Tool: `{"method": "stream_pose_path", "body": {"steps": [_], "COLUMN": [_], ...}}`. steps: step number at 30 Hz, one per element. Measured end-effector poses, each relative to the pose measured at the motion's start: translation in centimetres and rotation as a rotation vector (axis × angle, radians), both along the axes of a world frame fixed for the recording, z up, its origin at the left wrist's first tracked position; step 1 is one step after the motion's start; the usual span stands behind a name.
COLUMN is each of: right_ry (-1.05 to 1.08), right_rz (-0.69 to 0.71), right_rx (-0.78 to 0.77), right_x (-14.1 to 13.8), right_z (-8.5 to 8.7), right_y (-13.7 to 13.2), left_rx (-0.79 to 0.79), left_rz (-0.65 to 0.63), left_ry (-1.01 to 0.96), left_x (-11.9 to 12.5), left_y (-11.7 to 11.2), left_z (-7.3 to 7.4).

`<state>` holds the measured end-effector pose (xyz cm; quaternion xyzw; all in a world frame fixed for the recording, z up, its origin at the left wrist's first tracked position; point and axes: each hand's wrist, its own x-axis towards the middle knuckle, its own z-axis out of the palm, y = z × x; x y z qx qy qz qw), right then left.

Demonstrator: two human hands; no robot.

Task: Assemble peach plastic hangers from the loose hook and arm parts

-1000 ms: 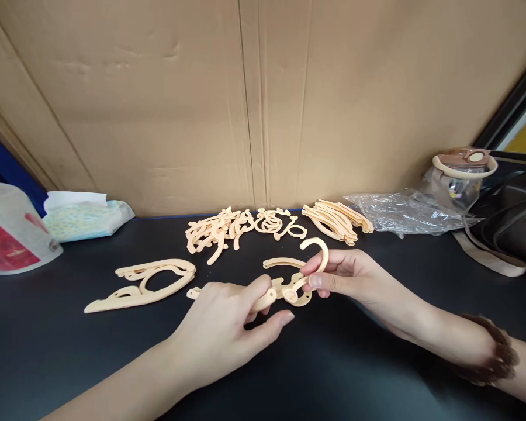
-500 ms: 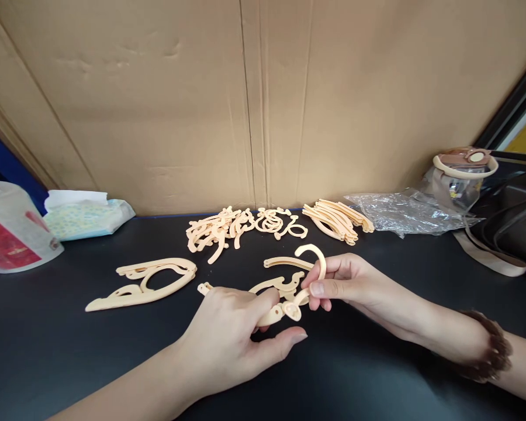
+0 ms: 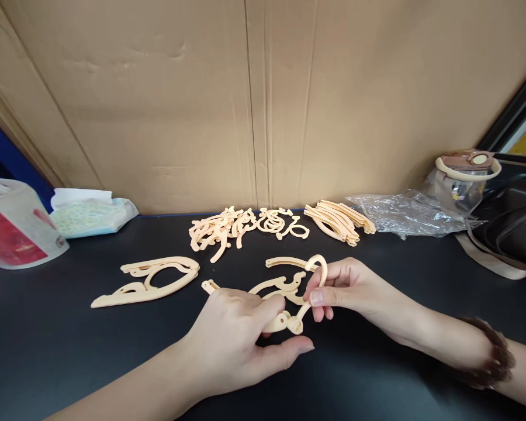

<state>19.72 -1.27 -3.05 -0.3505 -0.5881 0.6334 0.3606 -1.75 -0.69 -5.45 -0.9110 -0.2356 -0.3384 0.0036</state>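
My left hand [image 3: 241, 333] is wrapped round a cream plastic hanger arm [image 3: 277, 323], whose holed end sticks out past the fingers; most of it is hidden under the palm. In a pinch between thumb and fingers, my right hand [image 3: 339, 289] holds a cream hanger hook [image 3: 319, 264]. The hook's round base is right beside the holed end; I cannot tell whether they touch. Behind the hands lie more curved hanger pieces [image 3: 284, 283] and a slim hanger arm [image 3: 284, 261]. A folded hanger [image 3: 175, 286] rests to the left.
Along the back of the black table lie a heap of short hanger parts [image 3: 219, 231], several hooks [image 3: 274, 221] and stacked arms [image 3: 339, 221]. Clear plastic wrap [image 3: 407, 213] and a cup [image 3: 464, 181] stand right. A tissue pack [image 3: 94, 216] and a paper roll [image 3: 21, 228] are left.
My right hand has turned the hook, so its base now tips lower and its curve faces differently. Both hands appear slightly lower and further right as the view shifts.
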Motion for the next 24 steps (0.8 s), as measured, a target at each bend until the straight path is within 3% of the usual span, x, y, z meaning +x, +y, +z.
{"method": "stream_pose_path", "body": {"steps": [10,24], "right_ry": [-0.014,0.001], "right_rz": [-0.007,0.078], "right_rx": [0.096,-0.024], "right_x": [-0.13,-0.28], "right_z": [-0.77,-0.09], "right_y": [-0.08,-0.36], "left_rx": [0.105,-0.058], "left_rz": [-0.035,-0.018], "left_ry": [0.033,0.008], "left_x": [0.42,0.16], "left_y": [-0.62,-0.08], "left_z": [0.59,0.27]}}
